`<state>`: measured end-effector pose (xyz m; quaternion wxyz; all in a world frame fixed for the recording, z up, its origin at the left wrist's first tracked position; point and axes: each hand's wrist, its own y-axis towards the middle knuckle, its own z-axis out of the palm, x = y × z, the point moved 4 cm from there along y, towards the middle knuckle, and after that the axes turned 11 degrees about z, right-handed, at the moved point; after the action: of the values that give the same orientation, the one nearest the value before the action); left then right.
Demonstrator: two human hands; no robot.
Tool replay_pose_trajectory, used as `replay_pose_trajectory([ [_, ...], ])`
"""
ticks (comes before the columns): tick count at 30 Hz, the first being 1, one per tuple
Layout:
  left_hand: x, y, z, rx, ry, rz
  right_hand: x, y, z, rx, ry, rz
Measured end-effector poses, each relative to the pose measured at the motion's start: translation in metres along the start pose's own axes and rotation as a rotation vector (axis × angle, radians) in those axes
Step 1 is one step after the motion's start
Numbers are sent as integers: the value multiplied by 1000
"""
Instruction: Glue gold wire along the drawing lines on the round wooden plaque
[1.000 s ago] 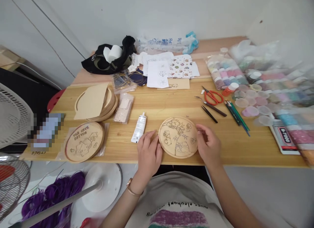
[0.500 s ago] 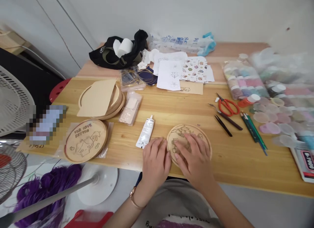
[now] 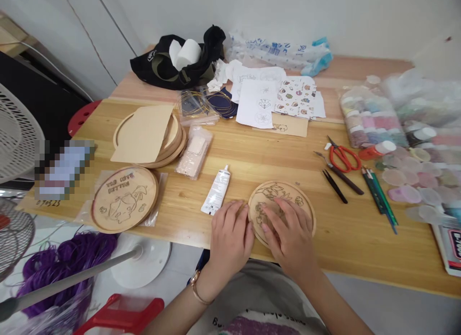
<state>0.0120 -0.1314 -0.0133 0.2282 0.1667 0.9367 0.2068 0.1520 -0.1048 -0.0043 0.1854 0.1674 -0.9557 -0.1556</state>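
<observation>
A round wooden plate [image 3: 259, 200] with drawn outlines and a raised rim lies flat near the table's front edge. Over its right half rests my right hand [image 3: 293, 232], fingers spread across the drawing and holding nothing. My left hand [image 3: 232, 234] lies palm down on the table at the plate's left rim, with its fingers stretched out. Just beyond those fingertips is a white glue tube [image 3: 216, 191], cap pointing away. Farther left, a second round wooden plate [image 3: 124, 200] with a drawn figure and lettering sits on a clear plastic bag.
Stacked wooden plates [image 3: 169, 155] under brown card stand at back left. Papers [image 3: 255, 102] lie at the back. To the right are tweezers [image 3: 334, 186], red-handled scissors [image 3: 344, 157], colored pencils [image 3: 380, 198] and several small pots [image 3: 406, 193]. A phone [image 3: 65, 169] lies far left.
The whole view has shifted slightly, so the table things sit a little differently in the picture. Both hands keep nearly the same pose at the plate.
</observation>
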Motion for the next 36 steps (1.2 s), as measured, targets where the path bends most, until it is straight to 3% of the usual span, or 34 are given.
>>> replay_pose_trajectory([
  [20,1,-2,2,-29,5,-4,-4,6,-2,93,54,43],
  [23,1,-2,1,-44,5,6,-22,4,-7,38,117,163],
  [28,2,-2,2,-46,12,15,-74,-9,-15,-76,87,364],
  [32,2,-2,2,-55,16,28,-98,-20,-17,-90,86,365],
  [36,1,-1,2,-47,44,48,-99,-27,-17,-114,118,333],
])
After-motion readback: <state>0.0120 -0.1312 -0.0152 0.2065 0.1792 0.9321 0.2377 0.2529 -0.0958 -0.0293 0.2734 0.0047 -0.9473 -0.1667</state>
